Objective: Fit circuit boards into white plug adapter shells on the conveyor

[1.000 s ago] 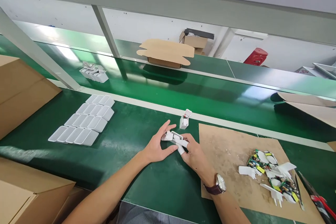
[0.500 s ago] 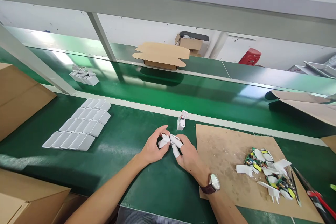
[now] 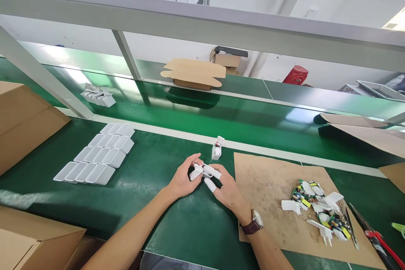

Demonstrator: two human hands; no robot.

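Above the green bench, my left hand [image 3: 184,179] pinches a white plastic adapter housing [image 3: 207,173] with a white plug piece [image 3: 196,171] at its left end. My right hand [image 3: 228,187] wears white finger cots on thumb and index finger. Its index finger lies along the housing's right side, while the thumb stands a little off below. The right hand's other fingers are hidden. Just beyond my hands stands an upright white housing [image 3: 217,152] with its lid tipped up and wires showing at the top.
Rows of white open cases [image 3: 95,154] lie at left. A cardboard sheet [image 3: 259,194] at right bears circuit boards [image 3: 329,219], white plug parts and tweezers [image 3: 352,225]. Red-handled pliers [image 3: 376,238] lie beside them. Cardboard boxes [image 3: 38,236] stand at left; a frame beam [image 3: 202,21] crosses above.
My right thumb has moved down and away from the housing. The view has tilted slightly upward. Both hands stay at the same white piece.
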